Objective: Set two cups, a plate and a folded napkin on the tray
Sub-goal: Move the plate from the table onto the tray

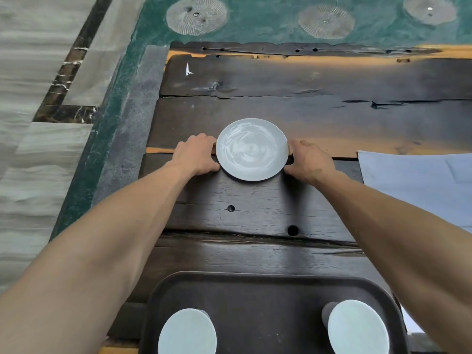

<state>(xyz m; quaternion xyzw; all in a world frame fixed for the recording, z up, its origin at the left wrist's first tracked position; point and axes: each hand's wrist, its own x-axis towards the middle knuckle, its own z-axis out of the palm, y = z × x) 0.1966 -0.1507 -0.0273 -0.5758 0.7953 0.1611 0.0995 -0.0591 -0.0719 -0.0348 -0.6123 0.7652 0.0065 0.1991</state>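
Note:
A pale blue round plate [251,149] lies on the dark wooden table, out beyond the tray. My left hand [195,155] grips its left rim and my right hand [310,159] grips its right rim, fingers curled at the edge. The dark rounded tray [265,302] sits at the near edge of the table. Two pale blue cups stand on it, one at the left [187,332] and one at the right [357,327], both cut by the frame's bottom. A light blue napkin [421,185] lies spread flat on the table at the right.
The table [255,80] is of rough dark planks with cracks and holes. Its left edge drops to a green floor strip [122,80] and grey tiles. Beyond the far edge lies green ground with round grey discs [196,15].

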